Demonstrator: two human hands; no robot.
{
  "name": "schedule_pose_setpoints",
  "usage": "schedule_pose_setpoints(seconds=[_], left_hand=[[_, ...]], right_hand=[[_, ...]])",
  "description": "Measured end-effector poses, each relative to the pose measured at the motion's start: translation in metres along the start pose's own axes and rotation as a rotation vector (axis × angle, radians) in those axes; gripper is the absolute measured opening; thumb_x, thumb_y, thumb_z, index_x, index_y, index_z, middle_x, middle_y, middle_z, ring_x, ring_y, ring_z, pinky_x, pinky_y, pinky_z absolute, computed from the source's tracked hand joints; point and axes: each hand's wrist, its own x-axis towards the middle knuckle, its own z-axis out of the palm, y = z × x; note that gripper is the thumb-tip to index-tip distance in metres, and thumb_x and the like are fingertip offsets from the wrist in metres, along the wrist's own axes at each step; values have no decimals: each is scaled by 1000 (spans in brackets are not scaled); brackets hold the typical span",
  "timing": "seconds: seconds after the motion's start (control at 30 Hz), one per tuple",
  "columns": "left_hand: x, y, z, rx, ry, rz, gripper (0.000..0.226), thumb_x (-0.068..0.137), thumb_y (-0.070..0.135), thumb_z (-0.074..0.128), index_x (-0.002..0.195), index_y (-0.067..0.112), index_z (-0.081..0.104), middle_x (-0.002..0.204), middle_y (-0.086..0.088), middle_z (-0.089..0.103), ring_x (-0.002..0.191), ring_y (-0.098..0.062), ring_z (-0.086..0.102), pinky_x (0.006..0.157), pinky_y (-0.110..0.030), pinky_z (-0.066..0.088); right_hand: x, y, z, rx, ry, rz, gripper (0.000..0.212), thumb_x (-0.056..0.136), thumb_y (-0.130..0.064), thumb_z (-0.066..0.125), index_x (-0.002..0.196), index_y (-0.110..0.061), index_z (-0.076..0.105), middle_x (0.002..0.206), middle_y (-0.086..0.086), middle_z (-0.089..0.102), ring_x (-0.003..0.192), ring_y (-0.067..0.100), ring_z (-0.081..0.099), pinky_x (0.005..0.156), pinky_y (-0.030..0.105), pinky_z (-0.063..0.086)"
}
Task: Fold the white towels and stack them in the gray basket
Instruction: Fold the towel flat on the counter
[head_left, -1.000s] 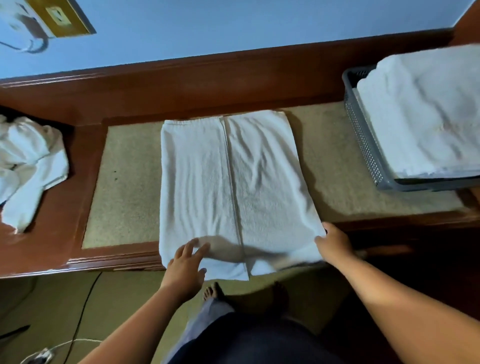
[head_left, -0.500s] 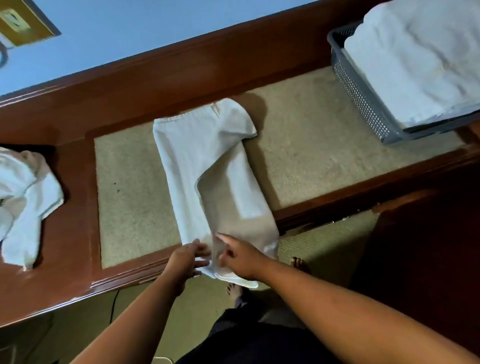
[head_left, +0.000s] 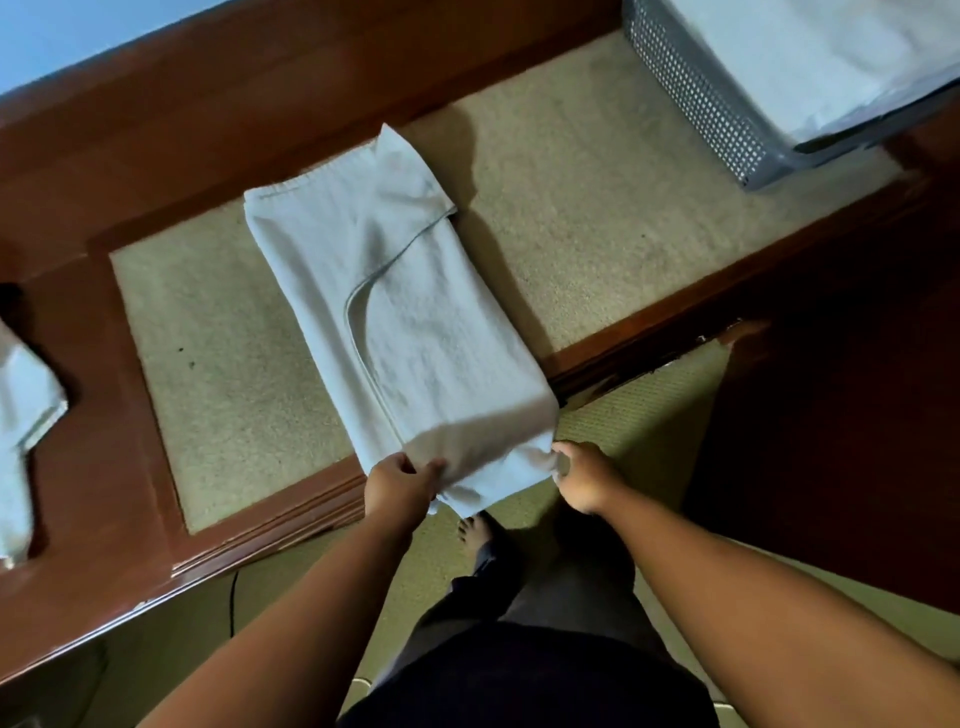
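Observation:
A white towel, folded lengthwise into a narrow strip, lies on the beige inset of the wooden table; its near end hangs over the front edge. My left hand grips the near left corner of that end. My right hand pinches the near right corner. The gray perforated basket stands at the far right, holding folded white towels.
A loose pile of white towels lies at the table's left edge. A raised wooden back rail runs behind the inset. My legs and a bare foot show below, on green flooring.
The towel's right half was folded over the left, making a narrow strip. My hands, close together half a second ago, now hold the two near corners. The view shifted left and down.

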Motion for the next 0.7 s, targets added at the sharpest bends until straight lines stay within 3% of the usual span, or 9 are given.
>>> schedule_pose_setpoints(seconds=[0.07,0.1,0.17,0.27,0.37,0.47,0.57,0.7], left_hand=[[2,-5,0,-36,-34,5,22,89,32,74,93,10,69,79,-9,74,70,-24,72,54,-28,48],[3,-8,0,-48,-57,-8,22,90,30,74,95,10,69,81,-9,75,73,-25,73,56,-30,49],[3,-13,0,-63,-122,-41,20,91,26,74,98,9,68,86,-10,74,72,-22,70,56,-31,49],[1,-22,3,-49,-212,-70,15,92,22,73,98,10,67,86,-8,73,70,-19,66,57,-32,49],[0,-32,7,-78,-219,-70,11,93,17,73,99,11,67,83,-9,71,66,-18,62,56,-32,46],[4,-37,10,-81,-163,-54,10,93,17,72,102,14,67,86,-8,73,65,-18,63,54,-31,45],[6,-39,14,-61,-100,-49,14,92,20,72,105,17,68,89,-4,74,66,-18,67,52,-28,46],[6,-37,12,19,-112,-50,12,96,31,66,103,22,69,90,1,76,77,-19,73,58,-29,50]], right_hand=[[9,-2,-1,116,117,75,34,87,-40,54,120,-29,54,129,6,62,114,29,60,99,42,49],[12,-3,1,210,150,143,37,85,-46,56,117,-27,54,127,8,63,113,30,60,97,44,50],[15,-4,8,507,103,304,55,85,-51,62,129,-19,54,135,9,59,120,31,57,90,45,53],[28,-5,33,1084,-153,436,51,98,-40,59,141,-16,47,148,7,47,136,28,44,90,46,44],[40,-1,49,1222,-62,397,52,98,-28,61,145,-24,41,141,6,55,129,24,52,86,42,45],[38,4,53,1378,-68,408,34,102,-13,48,134,-21,55,126,4,66,115,20,62,81,37,51],[33,18,50,1251,-10,511,33,104,-11,37,132,-6,53,135,6,53,127,30,52,101,43,43],[31,14,38,872,240,408,39,99,-2,48,137,-1,50,138,18,54,125,35,54,93,32,44]])
